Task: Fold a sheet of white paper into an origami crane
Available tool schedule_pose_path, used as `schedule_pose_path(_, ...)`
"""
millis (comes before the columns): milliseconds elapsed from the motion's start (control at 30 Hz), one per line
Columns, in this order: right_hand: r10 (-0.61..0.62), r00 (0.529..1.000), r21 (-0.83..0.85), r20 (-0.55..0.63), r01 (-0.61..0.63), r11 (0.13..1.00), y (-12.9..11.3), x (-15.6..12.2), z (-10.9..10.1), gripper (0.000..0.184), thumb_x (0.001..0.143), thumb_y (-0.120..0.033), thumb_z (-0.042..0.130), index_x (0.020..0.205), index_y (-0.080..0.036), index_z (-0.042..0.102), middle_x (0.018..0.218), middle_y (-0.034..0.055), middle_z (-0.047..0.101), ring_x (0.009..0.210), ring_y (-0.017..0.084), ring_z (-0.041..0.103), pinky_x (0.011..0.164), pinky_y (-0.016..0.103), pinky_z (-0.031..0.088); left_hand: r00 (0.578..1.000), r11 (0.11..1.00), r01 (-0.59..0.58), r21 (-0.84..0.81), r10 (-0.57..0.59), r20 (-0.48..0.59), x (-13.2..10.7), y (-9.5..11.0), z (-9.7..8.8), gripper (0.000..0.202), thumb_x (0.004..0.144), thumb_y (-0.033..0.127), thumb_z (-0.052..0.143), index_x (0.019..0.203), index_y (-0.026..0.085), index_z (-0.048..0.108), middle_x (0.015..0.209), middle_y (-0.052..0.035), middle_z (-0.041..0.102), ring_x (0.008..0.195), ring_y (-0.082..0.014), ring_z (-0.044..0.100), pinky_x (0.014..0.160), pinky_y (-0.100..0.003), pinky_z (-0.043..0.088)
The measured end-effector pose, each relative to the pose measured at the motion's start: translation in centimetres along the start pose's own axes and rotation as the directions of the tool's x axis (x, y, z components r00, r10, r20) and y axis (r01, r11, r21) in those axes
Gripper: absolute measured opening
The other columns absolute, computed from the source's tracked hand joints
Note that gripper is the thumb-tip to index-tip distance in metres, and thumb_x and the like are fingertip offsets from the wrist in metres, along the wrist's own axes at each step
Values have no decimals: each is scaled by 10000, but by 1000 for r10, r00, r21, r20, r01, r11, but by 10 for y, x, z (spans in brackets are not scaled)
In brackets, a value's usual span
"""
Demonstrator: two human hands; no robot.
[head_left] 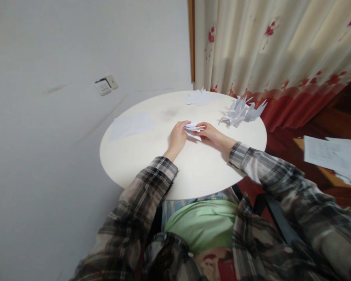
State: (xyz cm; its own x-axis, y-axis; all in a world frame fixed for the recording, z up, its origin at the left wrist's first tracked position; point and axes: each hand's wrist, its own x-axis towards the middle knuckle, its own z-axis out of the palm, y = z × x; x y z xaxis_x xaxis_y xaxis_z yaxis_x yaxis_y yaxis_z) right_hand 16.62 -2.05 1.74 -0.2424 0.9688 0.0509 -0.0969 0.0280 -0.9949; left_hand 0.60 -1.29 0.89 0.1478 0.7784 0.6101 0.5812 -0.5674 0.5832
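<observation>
Between my two hands, over the middle of a round white table [193, 175], is a piece of folded white paper [194, 128] with several layers. My left hand [179, 134] grips its left side, thumb and fingers closed around the edge. From the right, my right hand [208, 131] pinches the other side of the folded paper, its fingertips partly hidden by the layers. A pointed flap of the paper sticks out toward me, below the fingers.
Several folded paper pieces [241, 112] are heaped at the table's right. Flat sheets [131, 125] lie at the left, more paper [199, 97] at the far edge. A wall [61, 136] borders the left side, a curtain [251, 47] the back. Papers [333, 154] rest on furniture at right.
</observation>
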Motion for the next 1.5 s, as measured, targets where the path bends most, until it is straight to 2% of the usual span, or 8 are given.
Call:
schedule_pose_path(133, 21, 1000, 91, 23, -23, 996, 0, 1, -2, 386, 550, -106, 721, 886, -186, 547, 738, -5, 620, 616, 95, 543, 485, 212, 401, 1000, 1000, 7, -13, -7, -1, 1, 1, -1, 489, 714, -34, 335, 1036, 201, 617, 1079, -52, 630, 1055, -159, 553, 1000, -365, 412)
schedule_pose_path(300, -25, 995, 99, 97, 16, 995, -1, 3, -5, 312, 576, -169, 737, 864, -167, 618, 739, -9, 634, 614, 82, 525, 519, 218, 418, 1000, 999, 23, -27, -23, 2, 1, -2, 2, 505, 705, -32, 359, 1081, 199, 604, 1121, -60, 625, 1085, -173, 546, 1016, -378, 401)
schedule_pose_path(600, -69, 998, 148, -4, 69, 987, 3, 5, -8, 404, 549, -193, 768, 908, -202, 583, 731, -30, 642, 618, 82, 528, 573, 237, 442, 996, 998, 49, -36, -46, 72, 2, -3, 6, 393, 769, 93, 460, 1137, 169, 574, 1136, -87, 642, 1036, -189, 575, 945, -361, 436)
schedule_pose_path(800, -76, 993, 168, -92, 91, 982, -2, 4, -4, 433, 483, -198, 794, 803, -211, 501, 686, -56, 601, 597, 76, 526, 565, 227, 413, 991, 991, 133, -13, -133, 33, 2, 4, 2, 325, 804, 157, 458, 1102, 186, 586, 1022, -71, 675, 899, -171, 598, 836, -326, 457)
schedule_pose_path(967, -166, 984, 89, -66, 171, 981, -4, 3, -2, 387, 475, -247, 793, 693, -196, 478, 551, -92, 492, 524, 56, 443, 528, 210, 347, 983, 983, 183, -10, -183, 33, 2, 5, 3, 295, 810, 174, 445, 1069, 167, 586, 917, -69, 674, 806, -159, 592, 760, -303, 457)
schedule_pose_path(1100, -223, 975, 48, -8, 224, 973, -4, 4, 0, 329, 498, -265, 770, 660, -186, 495, 566, -67, 536, 541, 67, 464, 551, 221, 357, 980, 981, 195, -17, -194, 33, 2, 4, 3, 273, 805, 171, 451, 1041, 184, 588, 871, -47, 666, 768, -143, 579, 743, -287, 451)
schedule_pose_path(1200, -281, 960, -2, -11, 281, 960, -4, 4, 2, 291, 501, -246, 754, 647, -189, 508, 611, -45, 573, 582, 87, 503, 579, 233, 383, 980, 980, 196, -28, -196, 19, 3, 3, 4, 260, 795, 169, 464, 1022, 186, 589, 857, -38, 661, 745, -138, 563, 731, -283, 447)
schedule_pose_path(1500, -465, 884, -330, -58, 422, 844, -1, 1, 0, 97, 648, -240, 633, 629, -192, 551, 663, -12, 581, 664, 127, 524, 652, 260, 425, 978, 972, 207, -107, -205, 31, 4, -3, 9, 256, 781, 173, 491, 1017, 169, 590, 883, -43, 659, 731, -130, 554, 724, -287, 471)
